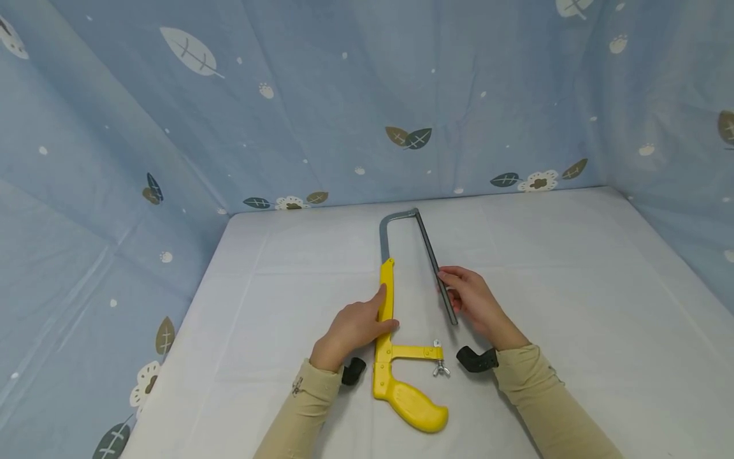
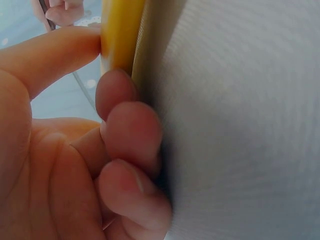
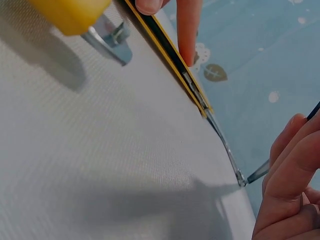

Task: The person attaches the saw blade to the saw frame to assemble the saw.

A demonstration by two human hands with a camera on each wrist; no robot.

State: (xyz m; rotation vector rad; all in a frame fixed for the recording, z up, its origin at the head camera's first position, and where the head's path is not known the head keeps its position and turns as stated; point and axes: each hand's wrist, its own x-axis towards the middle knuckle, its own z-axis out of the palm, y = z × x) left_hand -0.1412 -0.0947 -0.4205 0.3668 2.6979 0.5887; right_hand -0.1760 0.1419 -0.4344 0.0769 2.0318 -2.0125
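Observation:
A hacksaw with a yellow frame (image 1: pixel 387 274) lies on the white surface in the head view, its yellow handle (image 1: pixel 417 409) toward the person. My left hand (image 1: pixel 354 328) grips the frame's long side between thumb and fingers; the left wrist view shows curled fingertips (image 2: pixel 134 131) against the yellow bar (image 2: pixel 120 35). A grey saw blade (image 1: pixel 427 245) meets the frame's metal far end and slants away from it. Near the blade's other end, my right hand (image 1: pixel 474 305) pinches it. That end stands apart from the short yellow arm bearing a wing nut (image 1: pixel 441 369).
White cloth (image 1: pixel 275 255) covers the table. Blue leaf-patterned fabric (image 1: pixel 344 95) rises along the back and both sides. A black wrist-worn device (image 1: pixel 353 371) sits by the left cuff, and another black device (image 1: pixel 476 360) by the right cuff.

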